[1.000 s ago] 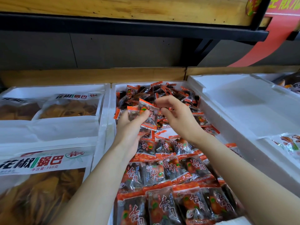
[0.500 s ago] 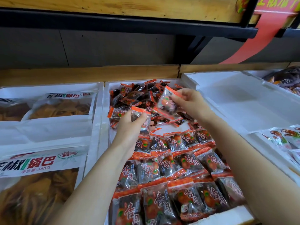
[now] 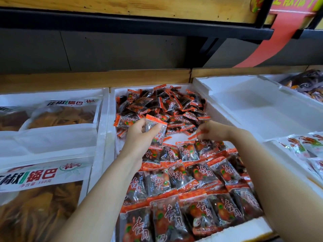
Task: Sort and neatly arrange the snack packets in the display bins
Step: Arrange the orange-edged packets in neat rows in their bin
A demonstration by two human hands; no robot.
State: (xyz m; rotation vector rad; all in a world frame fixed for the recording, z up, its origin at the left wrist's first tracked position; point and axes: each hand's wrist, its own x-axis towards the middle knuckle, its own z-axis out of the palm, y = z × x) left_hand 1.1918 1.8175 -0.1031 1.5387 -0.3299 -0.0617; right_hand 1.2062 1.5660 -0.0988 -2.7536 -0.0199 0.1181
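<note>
Head view showed a packet (image 3: 156,123) raised over the middle bin (image 3: 111,119), above the gap between the loose pile (image 3: 166,105) at the back and the neat rows (image 3: 192,189) in front. The left hand (image 3: 139,137) gripped it, fingers and thumb curled round its clear body, the orange seal uppermost. To its right the right hand (image 3: 214,131), held lower, pinched the orange edge of a second packet (image 3: 194,136) at the far end of the rows. A patch of white bin floor showed between the two hands. The left bin (image 3: 102,109) held big bags (image 3: 43,180) of golden crisps with white labels. The right bin (image 3: 244,102), white foam, carried pale packets at its near right. A dark shelf (image 3: 139,27) ran above the bins.
</note>
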